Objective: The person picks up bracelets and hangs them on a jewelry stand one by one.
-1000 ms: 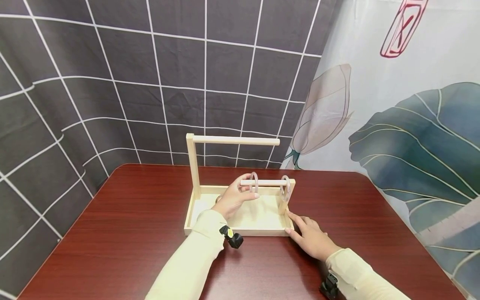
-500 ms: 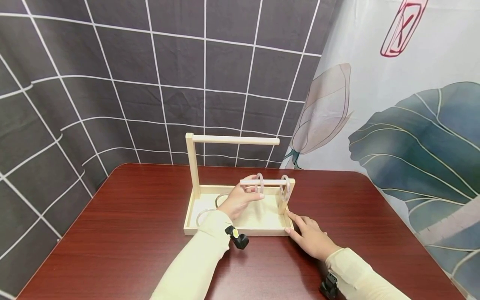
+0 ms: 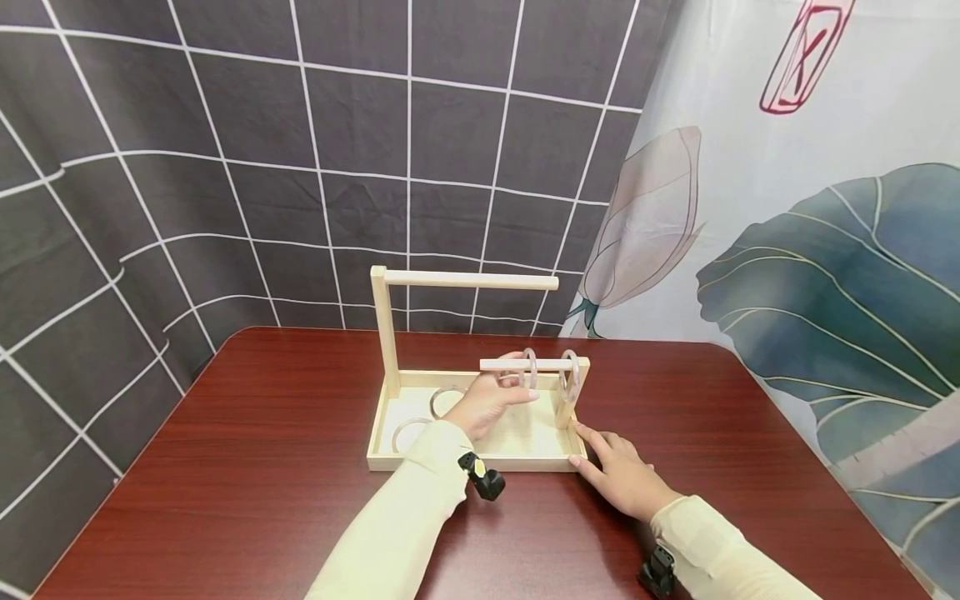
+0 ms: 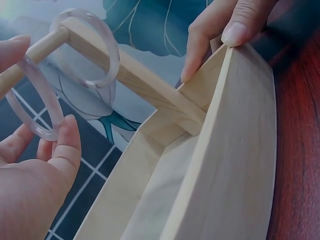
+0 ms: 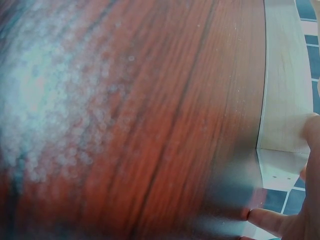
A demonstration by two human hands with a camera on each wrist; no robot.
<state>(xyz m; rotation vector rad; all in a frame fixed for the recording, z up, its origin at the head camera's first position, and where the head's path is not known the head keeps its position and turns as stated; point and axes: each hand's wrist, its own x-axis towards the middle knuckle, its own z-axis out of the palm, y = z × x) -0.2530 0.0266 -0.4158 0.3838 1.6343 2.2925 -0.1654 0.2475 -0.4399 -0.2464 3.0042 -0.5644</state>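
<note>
A pale wooden stand has a shallow tray with a short lower bar on its right post. My left hand pinches a translucent pinkish bangle between thumb and fingertips; the bangle encircles the lower bar. Farther along, a second similar bangle hangs on that bar close to the post. At the tray's front right corner rests my right hand, thumb on the corner and fingers along the side. Inside the tray's left part lie a dark bangle and a light bangle, partly covered by my left arm.
A longer upper bar extends right from the taller left post, its right end free. The stand sits on a reddish-brown table. Behind hang a dark grid-patterned cloth and a leaf-printed curtain.
My left hand has slid the pinched bangle rightward along the lower bar, nearer the second bangle. The bangles in the tray show more as my arm shifts. My right hand stays put.
</note>
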